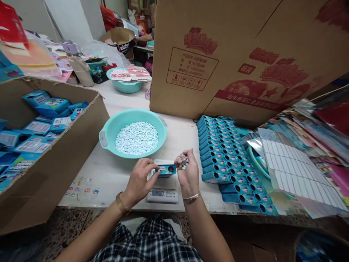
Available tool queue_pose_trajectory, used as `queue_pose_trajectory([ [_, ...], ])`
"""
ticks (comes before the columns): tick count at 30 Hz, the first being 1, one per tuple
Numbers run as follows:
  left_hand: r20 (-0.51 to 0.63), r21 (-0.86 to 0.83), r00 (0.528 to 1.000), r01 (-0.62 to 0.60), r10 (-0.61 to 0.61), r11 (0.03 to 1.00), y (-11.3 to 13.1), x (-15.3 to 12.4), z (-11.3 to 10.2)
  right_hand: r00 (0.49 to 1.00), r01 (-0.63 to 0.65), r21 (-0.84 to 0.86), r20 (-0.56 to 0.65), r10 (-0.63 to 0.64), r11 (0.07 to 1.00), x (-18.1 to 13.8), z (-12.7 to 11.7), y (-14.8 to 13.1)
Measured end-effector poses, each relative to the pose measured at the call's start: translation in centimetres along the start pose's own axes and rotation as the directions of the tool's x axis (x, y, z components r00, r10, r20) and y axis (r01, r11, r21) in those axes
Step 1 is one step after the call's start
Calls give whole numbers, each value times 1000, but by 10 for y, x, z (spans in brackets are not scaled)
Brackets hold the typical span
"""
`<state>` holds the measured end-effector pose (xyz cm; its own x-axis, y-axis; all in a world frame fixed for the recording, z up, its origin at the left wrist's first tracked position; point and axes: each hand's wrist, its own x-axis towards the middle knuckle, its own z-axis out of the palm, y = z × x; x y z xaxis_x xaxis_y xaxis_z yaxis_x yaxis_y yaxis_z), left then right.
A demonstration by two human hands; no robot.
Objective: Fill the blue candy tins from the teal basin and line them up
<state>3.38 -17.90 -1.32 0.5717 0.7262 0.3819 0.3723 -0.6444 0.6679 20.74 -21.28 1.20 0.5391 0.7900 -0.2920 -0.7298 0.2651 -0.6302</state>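
My left hand (140, 178) grips a small blue box (167, 170) by its left end and holds it lying on a white digital scale (163, 193). The box's round hole faces right. My right hand (187, 171) is closed beside that hole, with several small white tablets (184, 163) pinched in its fingers. Just beyond the scale stands a teal basin (109, 136) holding a heap of the same white tablets (137, 137).
Rows of several identical blue boxes (227, 156) lie to the right. An open carton (68, 153) with blue packs stands left, a big printed carton (231, 54) behind. Sticker sheets (294, 171) cover the right; another teal bowl (125, 86) sits at the back.
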Motion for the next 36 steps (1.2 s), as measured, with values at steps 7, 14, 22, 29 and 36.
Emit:
queue_pose_trajectory([
  [7,-9,4,1000,-10,10,1000,0,2,2,980,201,-167,31,-198,965,-7,8,15],
  [14,-24,7,999,-25,25,1000,1,9,7,996,92,9,-13,-92,996,3,2,2],
  [22,53,89,995,-89,85,992,12,28,26,998,66,174,-14,-65,982,4,-23,-34],
  [29,-115,-38,984,-145,140,989,19,47,12,998,44,200,-52,-35,979,2,-45,-41],
  [36,-317,-86,948,12,-39,996,2,30,-48,993,31,278,-114,1,960,6,-62,-47],
])
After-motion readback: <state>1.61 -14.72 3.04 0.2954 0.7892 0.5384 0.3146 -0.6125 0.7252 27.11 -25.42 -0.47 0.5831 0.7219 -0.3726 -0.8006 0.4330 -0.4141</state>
